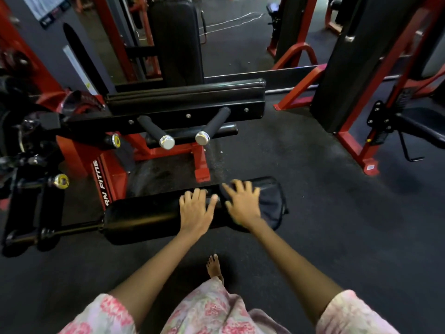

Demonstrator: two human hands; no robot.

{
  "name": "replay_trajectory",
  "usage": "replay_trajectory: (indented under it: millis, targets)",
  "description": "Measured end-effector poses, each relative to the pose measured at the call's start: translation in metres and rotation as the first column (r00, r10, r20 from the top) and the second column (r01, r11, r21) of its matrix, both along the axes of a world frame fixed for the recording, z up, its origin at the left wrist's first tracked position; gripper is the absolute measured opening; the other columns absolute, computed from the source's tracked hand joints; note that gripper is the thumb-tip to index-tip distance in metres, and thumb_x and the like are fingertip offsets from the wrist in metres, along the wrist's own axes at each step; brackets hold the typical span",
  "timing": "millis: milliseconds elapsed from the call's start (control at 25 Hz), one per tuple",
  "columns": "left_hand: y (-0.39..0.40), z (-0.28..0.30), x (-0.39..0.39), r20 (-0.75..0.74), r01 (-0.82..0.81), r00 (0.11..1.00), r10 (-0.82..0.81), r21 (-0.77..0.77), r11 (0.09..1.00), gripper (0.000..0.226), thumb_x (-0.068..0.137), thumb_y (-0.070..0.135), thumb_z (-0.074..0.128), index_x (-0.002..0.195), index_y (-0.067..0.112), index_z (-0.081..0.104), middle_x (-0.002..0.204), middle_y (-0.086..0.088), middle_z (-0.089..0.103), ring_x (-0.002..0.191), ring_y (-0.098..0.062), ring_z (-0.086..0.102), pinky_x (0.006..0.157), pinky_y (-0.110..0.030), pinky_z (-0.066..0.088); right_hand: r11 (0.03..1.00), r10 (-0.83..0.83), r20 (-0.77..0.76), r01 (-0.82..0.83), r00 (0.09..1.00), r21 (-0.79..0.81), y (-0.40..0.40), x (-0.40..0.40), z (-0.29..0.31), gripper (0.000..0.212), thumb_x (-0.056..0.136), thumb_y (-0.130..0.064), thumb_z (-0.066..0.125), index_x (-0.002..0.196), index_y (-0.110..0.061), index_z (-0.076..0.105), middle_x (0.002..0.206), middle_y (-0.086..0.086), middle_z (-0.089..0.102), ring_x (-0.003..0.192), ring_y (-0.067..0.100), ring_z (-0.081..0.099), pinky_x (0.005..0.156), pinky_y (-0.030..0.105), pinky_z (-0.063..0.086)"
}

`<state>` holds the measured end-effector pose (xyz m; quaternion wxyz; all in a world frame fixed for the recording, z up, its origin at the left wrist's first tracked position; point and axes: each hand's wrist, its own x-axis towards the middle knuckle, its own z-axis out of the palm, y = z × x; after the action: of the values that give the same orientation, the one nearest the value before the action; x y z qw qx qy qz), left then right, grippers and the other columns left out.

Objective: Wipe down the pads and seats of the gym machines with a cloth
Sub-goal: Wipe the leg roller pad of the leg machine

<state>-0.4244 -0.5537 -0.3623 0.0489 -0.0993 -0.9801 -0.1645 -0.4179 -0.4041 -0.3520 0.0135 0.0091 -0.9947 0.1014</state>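
Note:
A black roller pad (142, 219) of a red and black gym machine lies low in front of me. A dark cloth (273, 203) is draped over the pad's right end. My right hand (243, 203) presses flat on the cloth with fingers spread and looks slightly blurred. My left hand (196, 209) rests flat on the bare pad just left of the cloth, fingers apart. Further back the machine has a long black pad (185, 97) and an upright back pad (178, 39).
Two black handles with chrome caps (167, 142) stick out toward me above the roller pad. Red frame legs (202, 167) stand behind it. Another red and black machine (361, 75) stands at right. The floor is dark rubber (313, 237). My bare foot (214, 267) is below my hands.

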Motion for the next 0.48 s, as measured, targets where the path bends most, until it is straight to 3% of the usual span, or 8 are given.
replay_trajectory:
  millis: [80,160,240,360,400,480]
  targets:
    - [0.004,0.009,-0.021,0.074,-0.032,0.997,0.028,0.046,0.998,0.072,0.088,0.056,0.010,0.106,0.009,0.061,0.109,-0.012,0.061,0.103,-0.034,0.053,0.095,-0.045,0.034,0.974,0.228,0.005,-0.228,0.974,0.017,-0.003,0.018,-0.013,0.061,0.082,-0.034,0.054,0.141,-0.028,0.040,0.141,0.007,0.043,0.119,0.034,0.038,0.091,0.053,0.036]
    - [0.007,0.010,-0.038,0.173,-0.023,0.985,0.013,0.052,0.998,0.061,0.096,0.051,0.017,0.119,0.009,0.055,0.127,-0.012,0.054,0.121,-0.030,0.046,0.108,-0.045,0.025,0.952,0.301,-0.058,-0.297,0.952,0.066,0.036,0.028,-0.023,0.062,0.074,-0.038,0.046,0.136,-0.031,0.046,0.133,0.005,0.051,0.108,0.032,0.046,0.078,0.049,0.044]
    - [0.008,0.008,-0.047,0.282,-0.004,0.959,-0.002,0.021,1.000,0.057,0.100,0.046,0.018,0.131,0.009,0.048,0.140,-0.011,0.044,0.132,-0.026,0.036,0.114,-0.047,0.014,0.996,0.084,-0.049,-0.083,0.995,0.035,0.078,0.031,-0.020,0.059,0.078,-0.036,0.042,0.136,-0.032,0.047,0.134,0.005,0.050,0.108,0.035,0.049,0.082,0.048,0.041]
    - [0.008,0.013,-0.058,0.394,-0.003,0.919,0.027,-0.062,0.998,0.068,0.097,0.053,0.011,0.121,0.009,0.057,0.131,-0.016,0.052,0.124,-0.033,0.043,0.109,-0.050,0.020,0.951,-0.308,0.014,0.308,0.951,-0.018,0.087,0.008,-0.004,0.050,0.092,-0.033,0.045,0.141,-0.032,0.040,0.142,0.004,0.038,0.120,0.033,0.035,0.094,0.045,0.030]
    - [0.008,0.015,-0.063,0.423,-0.024,0.905,0.048,-0.062,0.998,0.072,0.096,0.056,0.009,0.119,0.010,0.059,0.129,-0.017,0.054,0.123,-0.034,0.045,0.108,-0.050,0.021,0.953,-0.301,-0.007,0.301,0.954,0.034,0.068,0.003,0.002,0.050,0.092,-0.034,0.045,0.141,-0.031,0.038,0.142,0.004,0.036,0.121,0.032,0.034,0.095,0.044,0.029]
    - [0.011,0.021,-0.073,0.461,-0.066,0.884,0.070,-0.024,0.998,0.077,0.094,0.059,0.006,0.120,0.010,0.059,0.130,-0.018,0.053,0.124,-0.034,0.045,0.108,-0.049,0.023,0.993,-0.106,-0.020,0.107,0.994,0.058,0.013,0.003,0.005,0.055,0.090,-0.034,0.046,0.144,-0.029,0.033,0.145,0.006,0.033,0.124,0.033,0.032,0.098,0.047,0.028]
